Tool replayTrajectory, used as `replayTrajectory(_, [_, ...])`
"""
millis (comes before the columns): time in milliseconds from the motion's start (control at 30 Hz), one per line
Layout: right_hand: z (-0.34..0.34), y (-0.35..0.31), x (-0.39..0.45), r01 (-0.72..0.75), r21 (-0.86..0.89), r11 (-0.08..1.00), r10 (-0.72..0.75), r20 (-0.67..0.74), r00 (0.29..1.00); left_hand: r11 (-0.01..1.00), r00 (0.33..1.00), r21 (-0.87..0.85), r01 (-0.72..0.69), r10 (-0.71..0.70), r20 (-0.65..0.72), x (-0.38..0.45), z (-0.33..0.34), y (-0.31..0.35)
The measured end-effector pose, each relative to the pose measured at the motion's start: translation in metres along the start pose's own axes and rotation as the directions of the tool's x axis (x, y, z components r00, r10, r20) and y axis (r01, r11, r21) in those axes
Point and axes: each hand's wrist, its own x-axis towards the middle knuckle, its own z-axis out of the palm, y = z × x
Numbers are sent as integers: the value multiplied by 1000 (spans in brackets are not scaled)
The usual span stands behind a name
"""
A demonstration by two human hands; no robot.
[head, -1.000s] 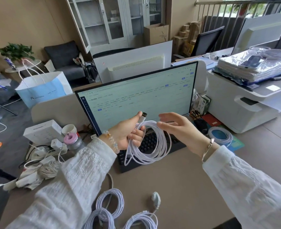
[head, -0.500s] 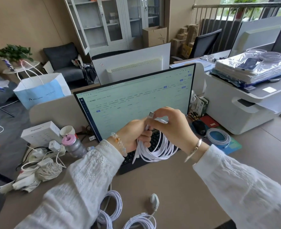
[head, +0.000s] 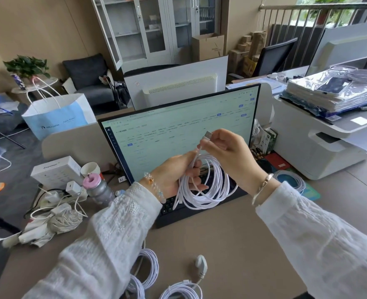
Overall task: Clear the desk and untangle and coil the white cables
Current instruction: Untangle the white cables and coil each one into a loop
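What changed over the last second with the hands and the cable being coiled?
The right hand, open and apart a second ago, closed in and now pinches the USB plug end above the coil. The left hand kept gripping the white cable coil. The finished coils on the desk stayed put.

A monitor (head: 178,134), printer (head: 320,147) and paper bag (head: 57,117) stand around.
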Motion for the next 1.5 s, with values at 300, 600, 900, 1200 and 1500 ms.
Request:
replayTrajectory(300, [-22, 39, -6, -792, 387, 472, 402, 705, 584, 932, 970, -345, 114, -29, 241, -5, -12, 7])
replayTrajectory(600, [-12, 44, -22, -667, 439, 602, 406, 551, 729, 994, 991, -105, -11, -3, -133, 6, -21, -8])
replayTrajectory(900, [-23, 52, -31, -651, 257, 714, 436, 564, 701, 962, 986, -217, 168, -165, 30, -12, -27, -10])
replayTrajectory(1200, [-19, 42, -37, -605, 327, 726, 472, 404, 784, 977, 980, -84, 197, -195, 32, -28, -28, -18])
replayTrajectory(1500, [5, 28, -51, -569, 561, 601, 443, 359, 822, 982, 981, -42, 183, -179, 77, -50, -37, -20])
